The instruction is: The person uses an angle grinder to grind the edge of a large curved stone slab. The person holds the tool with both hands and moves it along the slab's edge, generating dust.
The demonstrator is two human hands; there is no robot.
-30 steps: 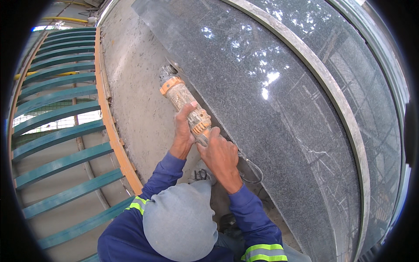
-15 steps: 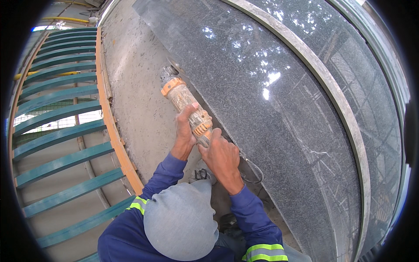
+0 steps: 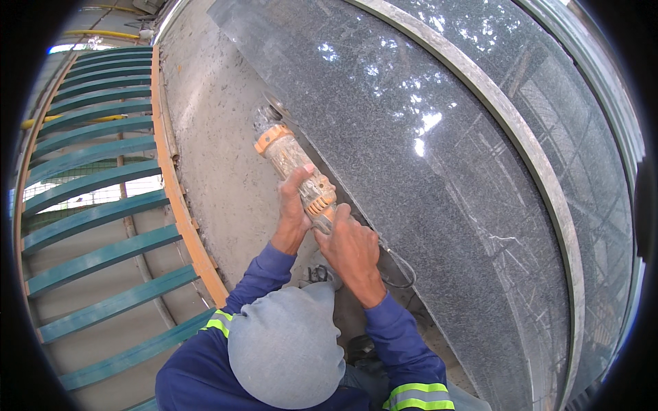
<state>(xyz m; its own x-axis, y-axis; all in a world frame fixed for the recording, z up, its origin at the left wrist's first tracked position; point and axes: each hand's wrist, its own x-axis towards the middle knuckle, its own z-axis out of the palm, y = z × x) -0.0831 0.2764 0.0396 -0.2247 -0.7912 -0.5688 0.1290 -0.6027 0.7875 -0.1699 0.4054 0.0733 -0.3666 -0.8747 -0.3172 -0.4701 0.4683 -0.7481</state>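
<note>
An angle grinder (image 3: pixel 289 152), its grey body caked with dust and its collar orange, points away from me beside a dark speckled stone slab (image 3: pixel 411 185). Its disc (image 3: pixel 276 104) is up against the slab's near-left edge; whether it touches the stone I cannot tell. My left hand (image 3: pixel 296 211) is closed round the middle of the body, with the thumb on top. My right hand (image 3: pixel 351 255) grips the rear end, and its palm hides part of the handle. Behind the right hand a power cord (image 3: pixel 406 270) loops along the slab's edge.
On the left stands a rack with green slats (image 3: pixel 103 219) and an orange rail (image 3: pixel 179 198). Dusty concrete floor (image 3: pixel 205 137) runs between rack and slab. Beyond a pale raised edge (image 3: pixel 507 113) lies more polished stone (image 3: pixel 576 137). Grey cloth headwear (image 3: pixel 286 346) covers the lower middle.
</note>
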